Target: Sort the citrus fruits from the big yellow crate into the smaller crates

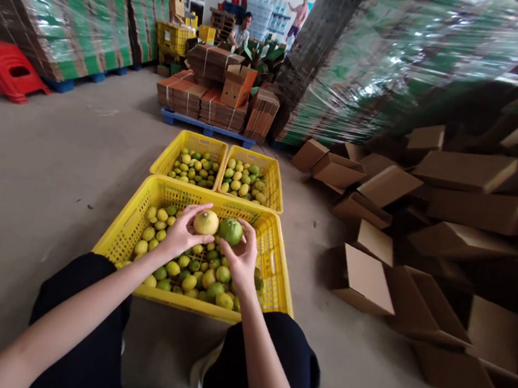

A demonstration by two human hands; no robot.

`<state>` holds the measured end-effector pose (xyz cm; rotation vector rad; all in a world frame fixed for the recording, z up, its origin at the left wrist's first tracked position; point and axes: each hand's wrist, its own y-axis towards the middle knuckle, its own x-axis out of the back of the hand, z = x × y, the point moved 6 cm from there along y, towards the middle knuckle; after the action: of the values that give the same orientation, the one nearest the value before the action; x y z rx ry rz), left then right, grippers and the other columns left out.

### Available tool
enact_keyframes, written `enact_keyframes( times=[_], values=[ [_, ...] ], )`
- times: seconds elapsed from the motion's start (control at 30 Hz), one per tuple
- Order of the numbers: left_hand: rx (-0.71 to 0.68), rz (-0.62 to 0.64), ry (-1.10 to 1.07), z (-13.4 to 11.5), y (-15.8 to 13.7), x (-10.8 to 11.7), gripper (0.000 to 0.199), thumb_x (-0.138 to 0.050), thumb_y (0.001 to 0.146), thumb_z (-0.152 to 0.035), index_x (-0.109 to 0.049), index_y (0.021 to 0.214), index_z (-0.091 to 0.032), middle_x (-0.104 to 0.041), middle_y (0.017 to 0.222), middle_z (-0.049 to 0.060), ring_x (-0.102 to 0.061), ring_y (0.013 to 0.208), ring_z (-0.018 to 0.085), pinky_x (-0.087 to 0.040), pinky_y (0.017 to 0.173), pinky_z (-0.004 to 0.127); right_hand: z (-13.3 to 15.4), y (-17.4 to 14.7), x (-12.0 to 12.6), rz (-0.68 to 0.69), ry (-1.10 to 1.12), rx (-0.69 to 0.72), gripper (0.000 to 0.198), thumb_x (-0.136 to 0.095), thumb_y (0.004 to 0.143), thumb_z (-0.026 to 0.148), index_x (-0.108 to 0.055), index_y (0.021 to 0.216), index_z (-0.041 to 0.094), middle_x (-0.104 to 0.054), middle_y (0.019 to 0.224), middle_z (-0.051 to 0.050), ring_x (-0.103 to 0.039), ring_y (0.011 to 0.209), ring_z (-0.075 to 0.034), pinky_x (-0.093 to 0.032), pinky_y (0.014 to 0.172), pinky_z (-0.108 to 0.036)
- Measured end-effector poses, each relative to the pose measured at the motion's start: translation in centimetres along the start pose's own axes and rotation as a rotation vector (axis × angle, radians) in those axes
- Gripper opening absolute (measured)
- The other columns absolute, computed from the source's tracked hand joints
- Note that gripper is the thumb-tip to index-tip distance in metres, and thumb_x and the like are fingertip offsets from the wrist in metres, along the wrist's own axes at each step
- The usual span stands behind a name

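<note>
Over a large yellow crate [122, 216], my left hand [185, 232] grips a pale yellow lemon [206, 222] between thumb and fingers. Beside it, my right hand [242, 257] is closed on a green lemon [230, 232]. The two fruits are held side by side, close together, above the crate's contents. Below them lie many loose lemons [189, 282], mixed green and yellow. My forearms cover part of the crate's near side.
Two smaller yellow crates of lemons, one left [165, 158] and one right [275, 189], stand just beyond. Open cardboard boxes [368, 279] pile up at right. Flattened cartons [223, 113] lie on a blue pallet [187, 122]. A red stool [11, 66] stands left; a person [240, 34] is behind the cartons.
</note>
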<state>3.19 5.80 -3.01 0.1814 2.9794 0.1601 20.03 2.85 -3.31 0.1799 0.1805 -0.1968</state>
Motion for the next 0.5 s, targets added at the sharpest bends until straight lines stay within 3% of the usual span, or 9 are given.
enact_keyframes(
  times=[0.23, 0.37, 0.5],
  values=[
    [-0.239, 0.069, 0.216, -1.1, -0.2, 0.3, 0.05, -0.083, 0.066, -0.02, -0.069, 0.114, -0.026, -0.048, 0.122, 0.007, -0.052, 0.122, 0.027, -0.046, 0.104, 0.04, 1.9, -1.1, -0.3, 0.022, -0.362, 0.37, 0.049, -0.074, 0.071, 0.016, -0.056, 0.115, 0.028, -0.057, 0.121, -0.006, -0.052, 0.119, -0.027, -0.045, 0.101, -0.044],
    [-0.444, 0.089, 0.492, -1.7, -0.7, -0.1, 0.049, -0.067, 0.074, -0.004, -0.069, 0.116, -0.028, -0.052, 0.118, 0.006, -0.055, 0.116, 0.024, -0.044, 0.107, 0.04, 2.2, -1.1, -0.4, 0.0, -0.413, 0.439, 0.046, -0.068, 0.069, 0.012, -0.054, 0.11, 0.027, -0.055, 0.116, -0.007, -0.052, 0.117, -0.028, -0.043, 0.103, -0.048],
    [-0.584, 0.125, 0.732, -1.8, -1.2, -0.5, 0.065, -0.05, 0.072, 0.007, -0.066, 0.123, -0.032, -0.053, 0.12, 0.005, -0.055, 0.118, 0.023, -0.044, 0.107, 0.041, 2.4, -1.1, -0.5, 0.006, -0.488, 0.457, 0.046, -0.063, 0.066, 0.009, -0.052, 0.106, 0.027, -0.053, 0.114, -0.008, -0.053, 0.113, -0.029, -0.041, 0.104, -0.051]
  ],
)
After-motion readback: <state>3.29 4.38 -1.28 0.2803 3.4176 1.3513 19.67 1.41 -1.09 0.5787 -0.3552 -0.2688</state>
